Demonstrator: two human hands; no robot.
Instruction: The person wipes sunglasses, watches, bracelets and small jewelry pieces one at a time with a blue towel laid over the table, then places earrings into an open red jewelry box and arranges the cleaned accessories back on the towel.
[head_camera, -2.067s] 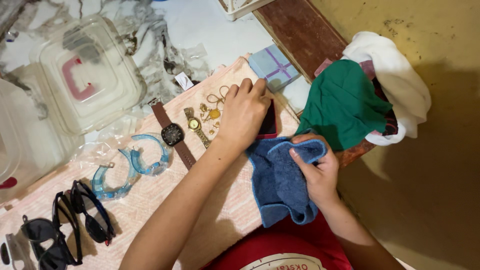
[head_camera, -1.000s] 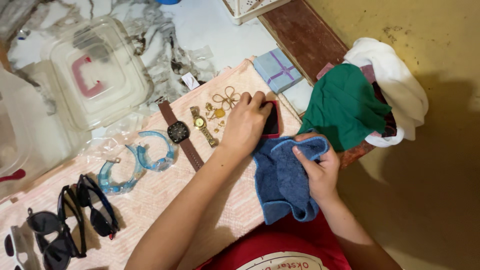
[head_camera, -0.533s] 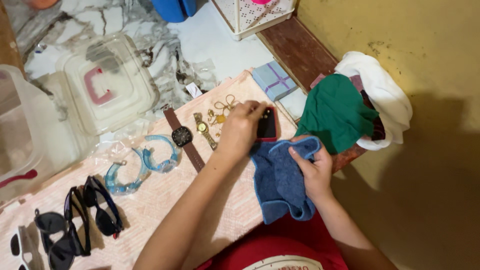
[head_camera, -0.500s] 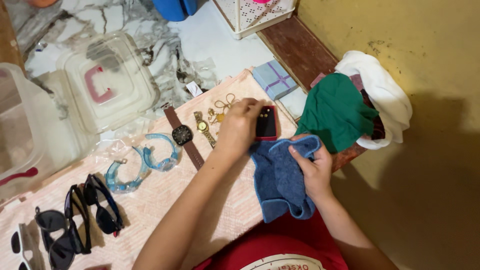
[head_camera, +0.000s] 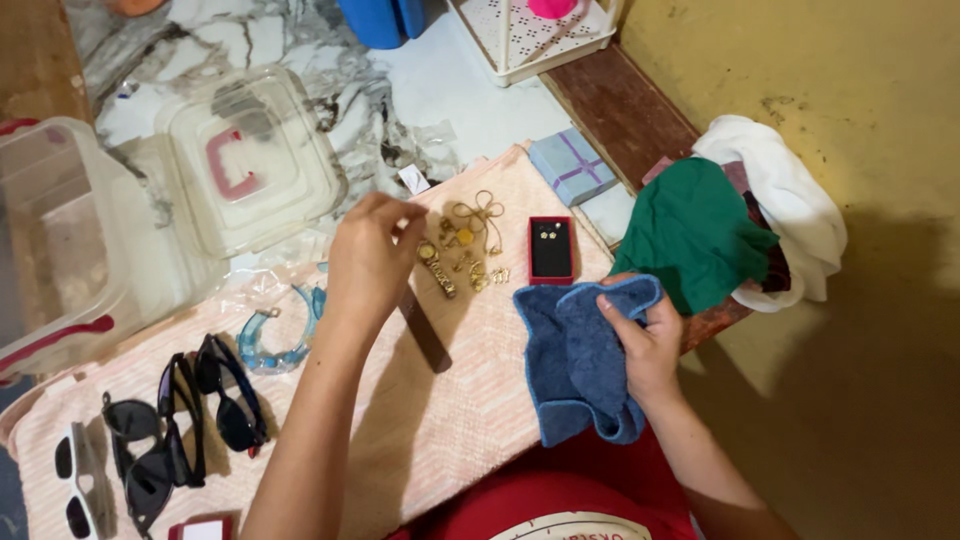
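Left hand (head_camera: 372, 262) over brown watch strap (head_camera: 424, 330) on pink mat (head_camera: 460, 400), fingers pinched, contents not discernible; right hand (head_camera: 645, 340) gripped blue cloth (head_camera: 575, 360); gold watch (head_camera: 438, 268), chains (head_camera: 475, 225), red earring box (head_camera: 551, 249) laid out, apparently awaiting wiping.

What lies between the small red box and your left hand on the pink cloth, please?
In the head view, a gold watch and tangled gold jewellery lie between the red box and left hand.

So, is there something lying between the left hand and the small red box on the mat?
Yes. On the pink mat, a gold watch and a loose pile of gold chains lie between the left hand and the small red box. They lie flat, and nothing tall stands there.
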